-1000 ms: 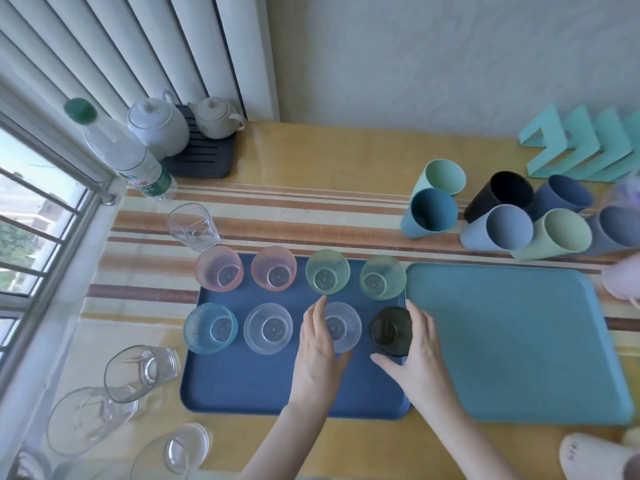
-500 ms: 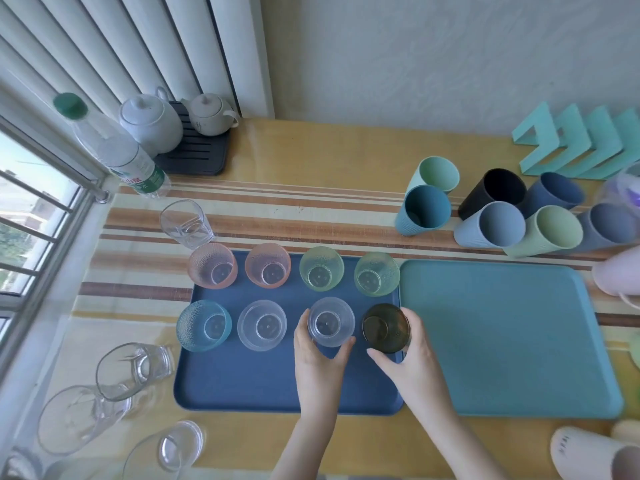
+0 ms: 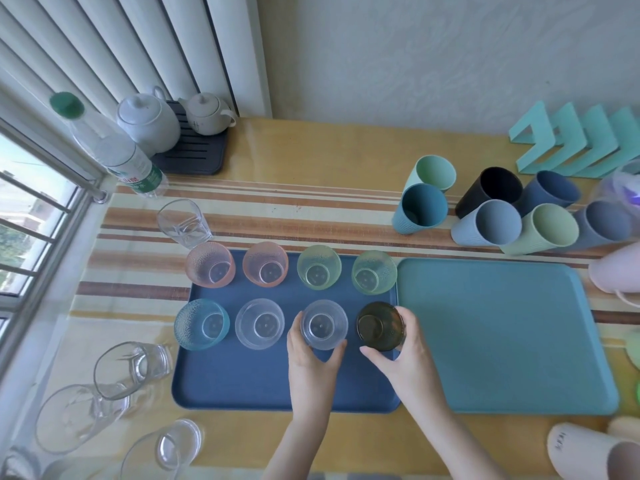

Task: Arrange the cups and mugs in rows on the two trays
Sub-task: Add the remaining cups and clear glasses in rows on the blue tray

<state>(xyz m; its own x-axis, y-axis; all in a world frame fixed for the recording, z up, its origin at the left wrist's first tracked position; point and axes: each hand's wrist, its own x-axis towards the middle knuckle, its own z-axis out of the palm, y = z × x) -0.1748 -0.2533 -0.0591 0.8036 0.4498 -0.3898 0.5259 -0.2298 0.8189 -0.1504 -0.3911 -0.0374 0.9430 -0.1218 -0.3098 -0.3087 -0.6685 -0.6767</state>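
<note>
On the dark blue tray (image 3: 242, 382), 8 cups are set upright in 2 rows of 4. The back row is formed by 2 pink cups (image 3: 210, 265) on the left and 2 green cups (image 3: 319, 267) on the right. The front row is made up, from left to right, of a blue cup (image 3: 201, 324), a clear cup (image 3: 259, 323), a second clear cup (image 3: 323, 324) and a dark olive cup (image 3: 381, 326).

The second clear cup is gripped by the left hand (image 3: 311, 368), with fingers and thumb curled round its near side. The dark olive cup is gripped in the same way by the right hand (image 3: 405, 362). The 2 hands are kept just beside each other, apart.

The light blue tray (image 3: 502, 341) is laid against the right edge of the dark blue tray. Behind it, 7 matte tumblers (image 3: 486, 223) are grouped on the striped mat (image 3: 311, 216). A clear glass (image 3: 183, 223) is placed just behind the tray's far left corner, and 3 larger glasses (image 3: 133, 365) are seen to its left. At the back left, 2 white teapots (image 3: 147, 121) are kept on a black drip tray (image 3: 194, 150), beside a water bottle (image 3: 110, 147).
</note>
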